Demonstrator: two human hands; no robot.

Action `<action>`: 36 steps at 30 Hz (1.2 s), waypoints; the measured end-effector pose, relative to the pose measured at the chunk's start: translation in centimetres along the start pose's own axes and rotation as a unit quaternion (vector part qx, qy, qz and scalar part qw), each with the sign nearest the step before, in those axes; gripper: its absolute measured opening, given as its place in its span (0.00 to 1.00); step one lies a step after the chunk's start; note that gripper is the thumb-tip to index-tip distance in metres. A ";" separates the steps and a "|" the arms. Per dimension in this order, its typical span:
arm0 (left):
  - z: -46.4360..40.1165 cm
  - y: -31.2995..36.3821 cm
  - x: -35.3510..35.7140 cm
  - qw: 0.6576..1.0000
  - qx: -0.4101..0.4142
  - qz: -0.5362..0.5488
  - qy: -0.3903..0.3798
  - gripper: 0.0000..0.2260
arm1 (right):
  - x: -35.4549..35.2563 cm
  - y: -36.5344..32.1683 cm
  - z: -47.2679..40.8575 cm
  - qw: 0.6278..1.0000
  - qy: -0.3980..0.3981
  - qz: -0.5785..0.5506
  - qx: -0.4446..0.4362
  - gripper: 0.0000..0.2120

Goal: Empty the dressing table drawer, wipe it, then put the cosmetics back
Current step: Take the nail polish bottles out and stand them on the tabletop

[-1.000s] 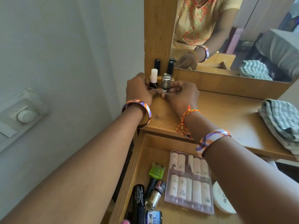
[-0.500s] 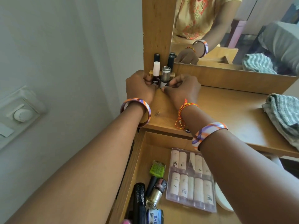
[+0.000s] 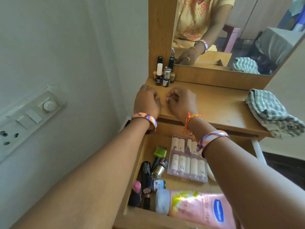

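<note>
Both hands, left (image 3: 146,100) and right (image 3: 181,103), hover loosely curled, each grip seemingly empty. A careless reach could topple the nail-polish bottles (image 3: 162,76) crowded upright on the surface (image 3: 214,104); the drawer (image 3: 137,162) remains full.

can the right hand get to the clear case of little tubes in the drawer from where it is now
Probably yes. The right hand holds nothing and the drawer is open, the clear case lying uncovered directly beneath that forearm; it need only draw back and down.
</note>
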State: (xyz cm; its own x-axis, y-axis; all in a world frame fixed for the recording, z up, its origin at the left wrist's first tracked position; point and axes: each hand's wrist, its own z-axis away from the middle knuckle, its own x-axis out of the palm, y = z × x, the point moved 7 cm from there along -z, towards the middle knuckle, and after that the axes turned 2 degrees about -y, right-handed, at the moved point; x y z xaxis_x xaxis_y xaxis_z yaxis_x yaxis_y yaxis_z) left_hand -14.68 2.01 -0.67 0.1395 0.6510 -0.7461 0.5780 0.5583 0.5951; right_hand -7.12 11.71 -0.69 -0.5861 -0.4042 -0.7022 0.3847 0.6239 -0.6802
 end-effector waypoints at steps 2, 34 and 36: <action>1.9 0.4 -0.2 1.000 0.019 -0.013 0.003 0.09 | 0.2 -0.7 1.8 0.997 -0.022 0.057 -0.045 0.09; 13.1 -0.3 5.2 0.859 0.065 -0.369 -0.349 0.09 | 3.2 1.7 17.0 0.917 -0.245 0.278 -0.150 0.17; 13.2 -0.3 5.1 0.858 0.059 -0.366 -0.356 0.09 | 3.4 1.7 17.0 0.916 -0.243 0.278 -0.156 0.17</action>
State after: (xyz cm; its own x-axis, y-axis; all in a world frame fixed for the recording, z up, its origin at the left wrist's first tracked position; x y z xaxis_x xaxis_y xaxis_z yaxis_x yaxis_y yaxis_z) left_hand -3.52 -1.63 -8.61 0.1358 -0.3543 -0.9252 0.7914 0.6006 -0.1139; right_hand 3.68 0.02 -7.80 0.0545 -0.1693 -0.9841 0.2597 0.9540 -0.1498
